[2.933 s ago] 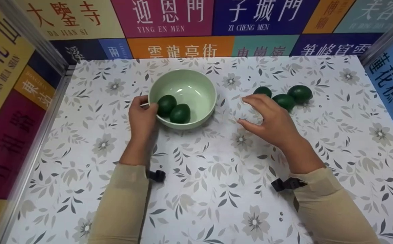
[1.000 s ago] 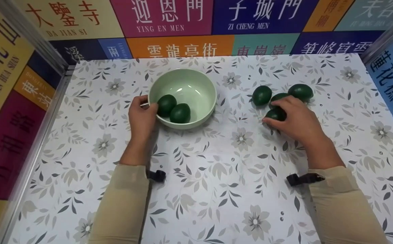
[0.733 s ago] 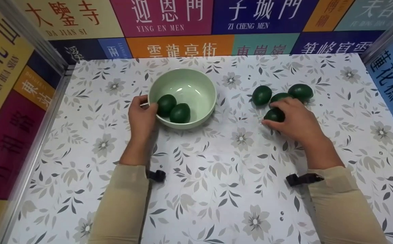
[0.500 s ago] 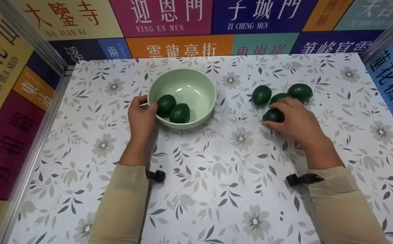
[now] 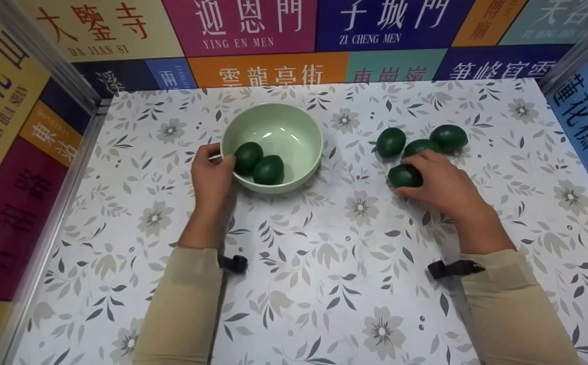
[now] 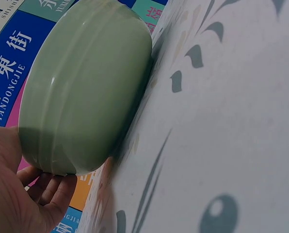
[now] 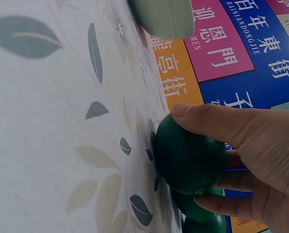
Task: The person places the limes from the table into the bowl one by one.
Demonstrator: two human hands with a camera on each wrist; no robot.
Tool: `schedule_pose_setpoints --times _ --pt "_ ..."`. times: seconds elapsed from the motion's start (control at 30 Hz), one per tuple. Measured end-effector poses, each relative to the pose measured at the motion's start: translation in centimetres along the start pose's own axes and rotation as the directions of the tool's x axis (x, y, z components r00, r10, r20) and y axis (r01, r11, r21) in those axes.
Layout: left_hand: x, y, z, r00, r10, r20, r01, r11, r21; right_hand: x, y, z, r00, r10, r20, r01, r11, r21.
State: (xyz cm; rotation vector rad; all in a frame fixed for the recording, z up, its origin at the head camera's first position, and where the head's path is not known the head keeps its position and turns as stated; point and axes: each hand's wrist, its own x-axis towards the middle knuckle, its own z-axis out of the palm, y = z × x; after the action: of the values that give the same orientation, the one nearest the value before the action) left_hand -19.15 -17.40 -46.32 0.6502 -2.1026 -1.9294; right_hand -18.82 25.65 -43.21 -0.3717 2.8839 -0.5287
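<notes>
In the head view my left hand (image 5: 212,172) pinches the near left rim of a pale green bowl (image 5: 299,139). Two smooth, dark green, avocado-like fruits, one at the wall (image 5: 248,158) and one nearer the middle (image 5: 269,170), lie inside it. On the right, my right hand (image 5: 441,182) holds another such fruit (image 5: 403,176) between thumb and fingers, low over the table. The right wrist view shows the thumb on one side of this fruit (image 7: 188,155), fingers on the other, and a small stem nub. The left wrist view shows the bowl's outside (image 6: 91,87), with fingers underneath its rim.
Three more dark green fruits, a left one (image 5: 391,142), a middle one (image 5: 422,147) and a right one (image 5: 449,137), sit just beyond my right hand. A leaf-patterned cloth (image 5: 294,284) covers the table. Panels with lettering (image 5: 268,71) wall the back and sides.
My right hand has moved right from beside the fruits and taken hold of one. In the last second that fruit has turned and shifted slightly left. My left hand and the bowl stay put.
</notes>
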Motion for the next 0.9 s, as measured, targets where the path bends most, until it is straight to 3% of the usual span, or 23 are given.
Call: schedule_pose_setpoints --times 0.9 --pt "0.05 0.02 0.05 1.000 0.006 0.006 -0.005 0.999 -0.038 0.21 -0.01 0.43 1.000 0.014 0.027 -0.015 0.999 0.032"
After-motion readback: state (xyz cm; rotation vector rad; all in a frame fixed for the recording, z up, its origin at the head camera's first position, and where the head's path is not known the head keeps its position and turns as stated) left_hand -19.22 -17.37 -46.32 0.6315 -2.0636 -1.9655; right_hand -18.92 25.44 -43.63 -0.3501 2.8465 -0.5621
